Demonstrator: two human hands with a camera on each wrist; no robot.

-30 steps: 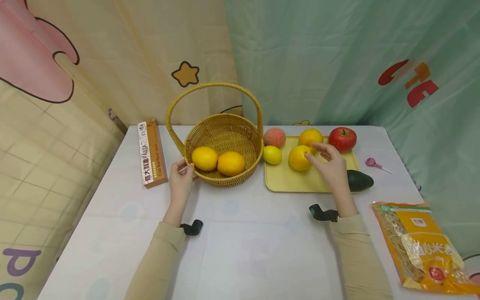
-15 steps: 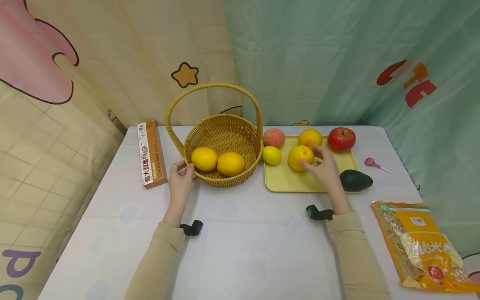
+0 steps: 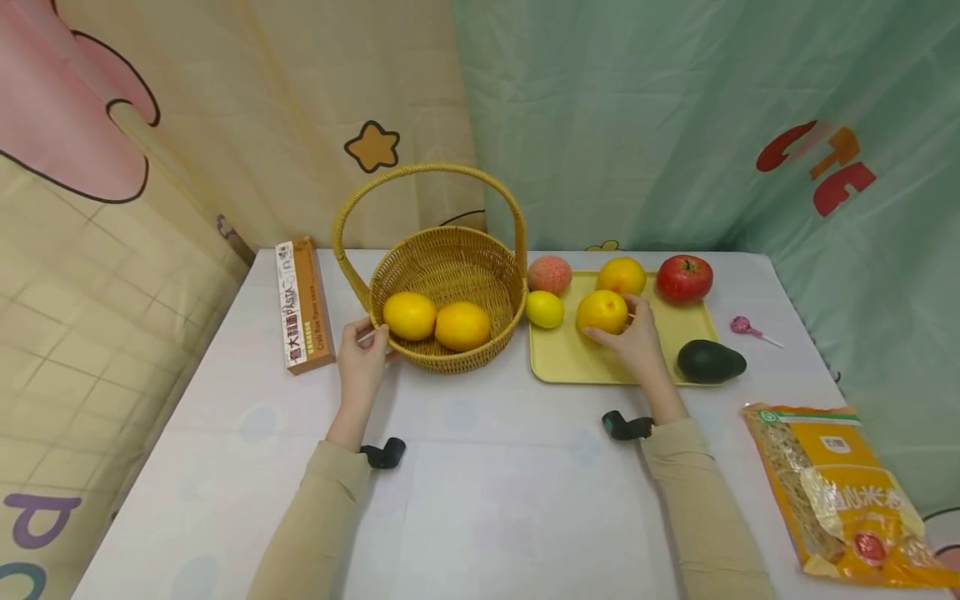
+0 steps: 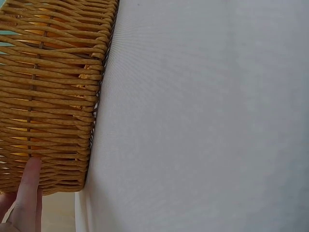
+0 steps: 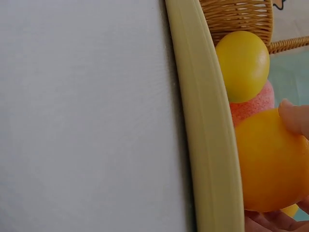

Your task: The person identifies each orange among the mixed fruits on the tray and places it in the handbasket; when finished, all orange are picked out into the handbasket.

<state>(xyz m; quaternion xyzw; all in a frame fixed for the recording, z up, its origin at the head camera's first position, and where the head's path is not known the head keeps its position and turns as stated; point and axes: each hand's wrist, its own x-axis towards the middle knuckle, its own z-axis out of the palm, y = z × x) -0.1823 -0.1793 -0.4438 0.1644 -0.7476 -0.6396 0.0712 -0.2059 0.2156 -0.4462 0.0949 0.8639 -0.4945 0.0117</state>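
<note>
At the front left of the woven basket [image 3: 480, 250], my left hand [image 3: 362, 362] grips the rim, thumb on top. One of its fingers [image 4: 30, 179] lies along the wicker side in the left wrist view. Two oval yellow-orange fruits [image 3: 462, 326] sit inside the basket. Over on the pale yellow tray [image 3: 577, 362], my right hand [image 3: 636, 340] holds a round orange [image 3: 602, 312] between thumb and fingers. The right wrist view shows the thumb [image 5: 295, 117] across one side of it and fingers curled under the other. Another orange [image 3: 622, 274] lies just behind.
Beside the basket are a pink fruit [image 3: 550, 274] and a lemon [image 3: 545, 309] at the tray's left edge. A red fruit [image 3: 685, 279] and an avocado [image 3: 711, 362] lie at its right. Further out are a lollipop [image 3: 742, 325], noodle bag [image 3: 855, 500] and pasta box [image 3: 303, 308].
My right hand has moved left and slightly down, and its thumb and fingers have closed around the front orange. The left hand stays at the basket rim.
</note>
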